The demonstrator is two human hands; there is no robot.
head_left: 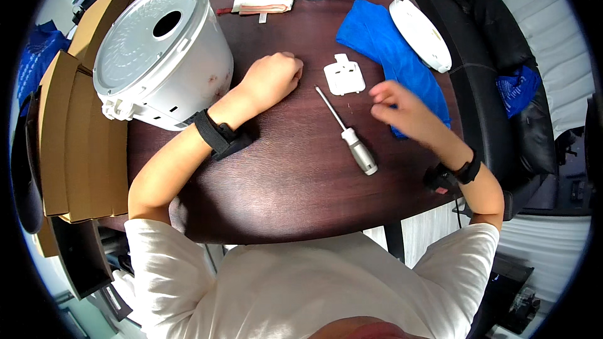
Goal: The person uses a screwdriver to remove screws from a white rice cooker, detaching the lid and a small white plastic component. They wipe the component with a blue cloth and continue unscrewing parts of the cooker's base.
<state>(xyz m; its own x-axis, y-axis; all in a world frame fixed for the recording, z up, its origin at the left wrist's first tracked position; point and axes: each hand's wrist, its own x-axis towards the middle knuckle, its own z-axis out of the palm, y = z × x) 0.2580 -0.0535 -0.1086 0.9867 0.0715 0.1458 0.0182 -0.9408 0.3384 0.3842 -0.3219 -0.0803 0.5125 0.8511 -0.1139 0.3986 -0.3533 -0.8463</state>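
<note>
Screwdriver (347,133): flat on the dark table (282,176), between both hands
Axis: tip far-left, handle near-right
Right hand (396,108): nearer, just right of it, empty, fingers loosely curled
Left hand (271,80): closed fist, resting beside white cooker (160,53)

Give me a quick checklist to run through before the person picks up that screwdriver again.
1. Screwdriver within reach, lying free on the table: ok.
2. Right hand empty: cannot tell, blurred.
3. Left hand empty: cannot tell, closed into a fist.
4. Small white plate flat beside the tool: ok.
5. White cooker body upside down and steady: ok.
6. Loose screws visible: cannot tell.
</note>
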